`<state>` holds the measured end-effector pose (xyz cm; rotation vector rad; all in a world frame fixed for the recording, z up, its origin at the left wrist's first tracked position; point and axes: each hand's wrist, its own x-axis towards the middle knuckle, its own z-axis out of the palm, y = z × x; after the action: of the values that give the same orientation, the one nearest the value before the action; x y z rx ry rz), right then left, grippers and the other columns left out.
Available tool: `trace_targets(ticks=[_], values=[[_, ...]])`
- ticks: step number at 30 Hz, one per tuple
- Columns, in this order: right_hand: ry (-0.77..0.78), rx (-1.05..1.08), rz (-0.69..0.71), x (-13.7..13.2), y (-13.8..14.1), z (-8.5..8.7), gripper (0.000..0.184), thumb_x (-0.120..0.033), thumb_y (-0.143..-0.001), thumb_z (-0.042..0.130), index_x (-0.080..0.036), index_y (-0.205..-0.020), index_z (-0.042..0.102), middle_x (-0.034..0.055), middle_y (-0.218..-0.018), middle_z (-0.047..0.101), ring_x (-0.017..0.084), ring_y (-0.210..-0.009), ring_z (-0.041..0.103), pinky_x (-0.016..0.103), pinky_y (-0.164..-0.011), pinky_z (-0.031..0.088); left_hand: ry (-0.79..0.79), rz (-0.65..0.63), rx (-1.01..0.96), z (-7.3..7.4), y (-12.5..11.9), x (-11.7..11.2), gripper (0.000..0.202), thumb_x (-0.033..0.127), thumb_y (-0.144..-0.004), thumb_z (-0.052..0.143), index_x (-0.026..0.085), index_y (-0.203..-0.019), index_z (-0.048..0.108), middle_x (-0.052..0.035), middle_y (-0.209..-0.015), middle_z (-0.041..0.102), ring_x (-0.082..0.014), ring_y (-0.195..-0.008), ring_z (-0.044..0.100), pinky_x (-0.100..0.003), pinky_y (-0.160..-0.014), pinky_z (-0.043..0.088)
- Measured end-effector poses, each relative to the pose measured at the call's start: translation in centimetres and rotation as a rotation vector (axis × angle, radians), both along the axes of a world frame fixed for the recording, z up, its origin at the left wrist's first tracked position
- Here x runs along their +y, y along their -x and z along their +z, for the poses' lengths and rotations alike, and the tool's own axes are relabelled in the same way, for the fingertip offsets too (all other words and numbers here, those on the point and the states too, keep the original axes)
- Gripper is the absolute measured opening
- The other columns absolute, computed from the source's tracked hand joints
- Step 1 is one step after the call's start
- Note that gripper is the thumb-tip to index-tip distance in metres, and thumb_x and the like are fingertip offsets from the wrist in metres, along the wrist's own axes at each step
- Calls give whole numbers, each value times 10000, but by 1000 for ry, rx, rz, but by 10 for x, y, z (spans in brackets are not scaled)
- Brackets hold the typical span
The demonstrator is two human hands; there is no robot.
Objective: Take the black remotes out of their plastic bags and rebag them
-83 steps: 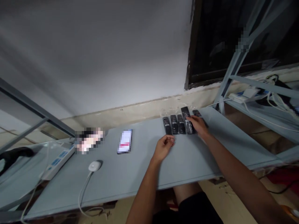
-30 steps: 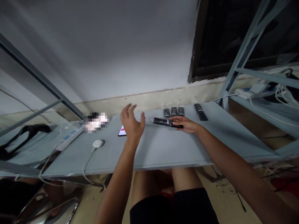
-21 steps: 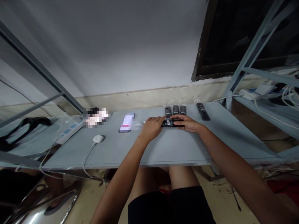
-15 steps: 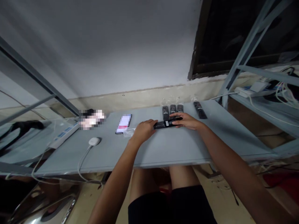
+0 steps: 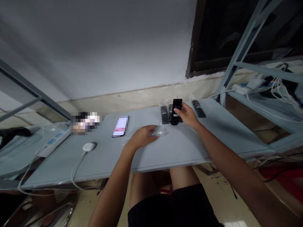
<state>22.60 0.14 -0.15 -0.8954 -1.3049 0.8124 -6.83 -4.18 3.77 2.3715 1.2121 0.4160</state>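
My right hand (image 5: 187, 116) grips a black remote control (image 5: 175, 118) with a small white label. The remote is held nearly upright above the table. At my left hand (image 5: 143, 136), a crumpled clear plastic bag (image 5: 161, 132) sits between thumb and fingers, which curl around its edge. Behind the held remote lie black remotes in clear wrapping, one of them a wrapped remote (image 5: 164, 116) on the left of the group. Another wrapped remote (image 5: 199, 109) rests farther right, beyond my right hand. The held remote partly covers the group.
On the grey table (image 5: 99, 164) lie a lit phone (image 5: 120, 126) and a round white device (image 5: 89, 147) with a cable. A white power strip (image 5: 54, 142) runs along the left edge. Metal frames rise on both sides, with cables on the right shelf (image 5: 279, 97).
The remote has come out of the clear bag and been turned upright by my right hand. My left hand has moved slightly down, the bag staying with it. The view has shifted a little.
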Motion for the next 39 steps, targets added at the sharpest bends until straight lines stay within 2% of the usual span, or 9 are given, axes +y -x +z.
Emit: trace_targets(ticks=[7, 11, 14, 21, 25, 30, 33, 36, 39], values=[[161, -288, 278, -7, 1, -12, 448, -398, -783, 823, -220, -1151, 640, 65, -1081, 747, 257, -1017, 713, 439, -954, 574, -25, -74, -51, 3, -11, -2, 467, 217, -844, 770, 220, -1304, 686, -80, -1181, 752, -243, -1058, 717, -386, -967, 561], [131, -470, 208, -14, 2, -7, 324, -447, -916, 698, -210, -1132, 655, 54, -982, 745, 244, -934, 707, 397, -872, 576, 100, -134, -139, 4, -20, -5, 553, 328, -784, 865, 228, -1299, 690, -74, -1213, 760, -240, -1072, 722, -374, -976, 569], [127, -466, 159, -18, 4, 1, 341, -494, -986, 595, -228, -1192, 649, 43, -905, 727, 226, -828, 702, 336, -732, 567, 153, -172, -207, 3, -27, -3, 468, 345, -829, 826, 236, -1268, 708, -60, -1175, 777, -220, -1055, 734, -352, -965, 578], [82, -469, -141, -12, 1, 0, 329, -472, -831, 792, -221, -1040, 759, 46, -903, 768, 245, -828, 705, 353, -773, 555, 17, -210, -113, 7, -41, 9, 288, 348, -936, 694, 286, -1212, 746, -18, -1067, 799, -218, -989, 753, -360, -928, 582], [145, -400, -9, -8, -1, -6, 355, -457, -830, 792, -202, -1077, 779, 52, -869, 789, 245, -787, 729, 358, -756, 571, -255, -305, -105, 17, -53, 16, 307, 382, -984, 618, 259, -1237, 743, -64, -1263, 745, -253, -1178, 686, -419, -1062, 521], [223, -252, 143, -10, -2, -4, 433, -472, -831, 805, -186, -1155, 774, 73, -914, 807, 245, -767, 757, 331, -671, 584, -578, -208, -7, 15, -59, 33, 449, 333, -982, 631, 238, -1420, 626, -102, -1489, 600, -282, -1436, 486, -479, -1210, 369], [291, -229, 213, -12, 0, 0, 470, -473, -827, 815, -183, -1194, 768, 88, -925, 810, 246, -765, 767, 283, -562, 546, -605, -206, 67, 9, -55, 41, 492, 263, -980, 640, 239, -1467, 573, -96, -1497, 598, -262, -1412, 510, -493, -1253, 289], [312, -240, 258, -13, 3, 1, 476, -489, -832, 813, -190, -1201, 769, 91, -918, 804, 223, -740, 759, 257, -523, 518, -572, -193, 85, 5, -48, 45, 426, 239, -1006, 604, 255, -1431, 603, -81, -1419, 660, -244, -1304, 590, -457, -1183, 375], [259, -272, 154, -10, 3, -5, 485, -502, -798, 840, -201, -1173, 779, 69, -869, 783, 185, -664, 707, 272, -544, 528, -543, -154, 60, 3, -40, 45, 409, 288, -1015, 601, 242, -1421, 616, -88, -1401, 676, -264, -1274, 609, -441, -1102, 445]])
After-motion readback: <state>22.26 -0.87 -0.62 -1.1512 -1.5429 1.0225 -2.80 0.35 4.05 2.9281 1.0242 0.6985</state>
